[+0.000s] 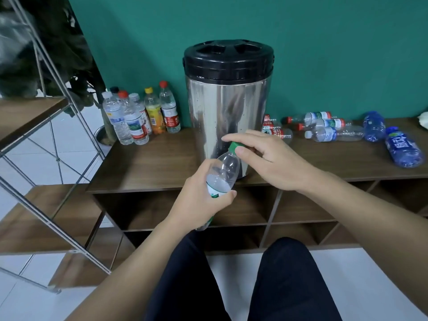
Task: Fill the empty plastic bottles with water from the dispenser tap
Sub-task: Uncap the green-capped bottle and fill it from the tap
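While left hand [203, 200] grips one clear bottle [223, 173] at centre, right hand [266, 158] pinches its green cap [236, 147]. Beyond, 12 o'clock: one steel dispenser [228, 112]. 10 o'clock: six upright bottles [139, 114]. 2 o'clock: about seven bottles lying flat [335, 128].

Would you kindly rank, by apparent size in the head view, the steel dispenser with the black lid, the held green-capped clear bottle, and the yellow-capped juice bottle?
1. Steel dispenser with the black lid, clearly largest.
2. Green-capped clear bottle, gripped by the left hand while the right hand pinches its cap; it sits nearer the camera, so partly flattered.
3. Yellow-capped juice bottle.
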`<state>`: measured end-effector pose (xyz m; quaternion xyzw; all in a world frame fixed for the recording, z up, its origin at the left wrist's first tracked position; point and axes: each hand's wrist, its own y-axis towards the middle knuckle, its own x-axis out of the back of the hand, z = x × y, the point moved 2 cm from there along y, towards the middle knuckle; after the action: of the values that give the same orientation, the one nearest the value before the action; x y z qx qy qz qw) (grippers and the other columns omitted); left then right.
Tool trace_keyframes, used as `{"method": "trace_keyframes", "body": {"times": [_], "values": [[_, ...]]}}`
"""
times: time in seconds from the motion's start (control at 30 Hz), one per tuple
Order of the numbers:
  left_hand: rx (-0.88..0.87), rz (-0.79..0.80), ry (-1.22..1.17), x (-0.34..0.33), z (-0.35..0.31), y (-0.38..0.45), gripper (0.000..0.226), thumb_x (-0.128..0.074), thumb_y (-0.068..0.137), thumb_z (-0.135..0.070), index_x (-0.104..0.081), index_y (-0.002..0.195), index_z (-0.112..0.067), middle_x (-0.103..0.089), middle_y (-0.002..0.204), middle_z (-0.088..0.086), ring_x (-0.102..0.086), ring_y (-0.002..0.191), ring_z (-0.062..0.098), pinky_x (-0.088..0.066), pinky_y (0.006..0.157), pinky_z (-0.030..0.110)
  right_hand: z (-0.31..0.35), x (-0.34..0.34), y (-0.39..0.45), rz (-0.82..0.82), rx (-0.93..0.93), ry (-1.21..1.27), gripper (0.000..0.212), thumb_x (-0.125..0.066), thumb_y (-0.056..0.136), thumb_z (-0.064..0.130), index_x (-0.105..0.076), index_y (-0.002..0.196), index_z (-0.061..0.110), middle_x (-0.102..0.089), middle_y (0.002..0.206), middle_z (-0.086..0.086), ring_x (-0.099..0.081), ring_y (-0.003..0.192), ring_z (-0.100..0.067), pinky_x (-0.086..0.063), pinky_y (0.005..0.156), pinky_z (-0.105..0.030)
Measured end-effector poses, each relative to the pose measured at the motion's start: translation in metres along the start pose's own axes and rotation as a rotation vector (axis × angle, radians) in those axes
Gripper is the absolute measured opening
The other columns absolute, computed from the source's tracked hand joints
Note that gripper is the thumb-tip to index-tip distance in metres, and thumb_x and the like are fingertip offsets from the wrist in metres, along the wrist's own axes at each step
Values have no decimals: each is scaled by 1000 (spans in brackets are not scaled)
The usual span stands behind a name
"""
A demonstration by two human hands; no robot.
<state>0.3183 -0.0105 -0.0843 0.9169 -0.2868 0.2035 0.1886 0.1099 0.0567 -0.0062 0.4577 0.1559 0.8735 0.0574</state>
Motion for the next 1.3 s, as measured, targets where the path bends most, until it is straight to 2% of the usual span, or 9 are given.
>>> {"method": "trace_keyframes", "body": {"times": [0.1,0.17,0.43,0.53,0.6,0.73,0.93,1.1,1.3], "values": [[17,-36,82,-5,1,1,60,-90,91,-38,-50,135,-44,-74,112,-17,-70,102,10,-61,92,38,-1,-1,6,-73,-68,-26,38,-55,110,59,-78,109,30,-65,73,7,-60,67,-15,-50,66,-45],[-1,-46,150,-7,1,1,60,-89,91,-40,-48,135,-45,-73,108,-16,-70,97,10,-62,86,40,-2,0,9,-68,-81,-67,38,-59,109,56,-75,92,26,-61,65,4,-57,63,-16,-48,65,-43],[9,122,-77,-9,9,-2,53,-94,89,-30,-60,129,-33,-70,115,-13,-66,107,12,-55,99,38,0,14,2,120,95,-102,27,-54,117,29,-74,134,27,-64,111,18,-63,105,-6,-42,87,-16],[-4,141,-141,-14,9,-4,52,-94,90,-25,-61,130,-31,-69,114,-12,-65,104,12,-54,96,34,-2,20,-1,134,101,-94,30,-55,117,28,-72,141,31,-65,119,21,-65,115,-5,-45,96,-18],[-11,129,-162,-18,10,-5,53,-94,90,-26,-60,132,-30,-70,117,-12,-67,108,14,-53,96,30,-4,21,-2,99,79,-24,30,-60,115,28,-72,142,31,-69,121,20,-67,116,-8,-50,97,-22],[-15,89,-197,-24,18,-4,64,-96,89,-28,-58,141,-29,-70,127,-10,-68,117,19,-56,105,41,-22,22,-4,-43,-37,126,26,-71,108,29,-75,133,26,-76,120,11,-71,111,-12,-59,98,-33],[0,124,-302,-37,43,-16,64,-81,96,-13,-48,148,-28,-65,123,-6,-63,105,14,-53,96,36,-84,-3,-5,-173,-244,-30,15,-77,100,44,-77,100,29,-72,94,6,-64,84,-14,-55,77,-32],[68,125,-302,-53,71,-17,58,-82,97,-9,-51,141,-28,-66,113,-4,-63,100,14,-53,94,38,-149,-49,-9,-50,-403,-175,15,-80,100,36,-79,110,24,-62,100,10,-60,84,-3,-52,85,-30],[129,216,-259,-74,106,-16,64,-85,94,-6,-53,144,-31,-67,118,-2,-67,100,17,-57,89,34,-191,-86,-8,-132,-538,-246,26,-82,99,31,-79,121,18,-65,116,1,-65,103,-20,-55,92,-34]]}}
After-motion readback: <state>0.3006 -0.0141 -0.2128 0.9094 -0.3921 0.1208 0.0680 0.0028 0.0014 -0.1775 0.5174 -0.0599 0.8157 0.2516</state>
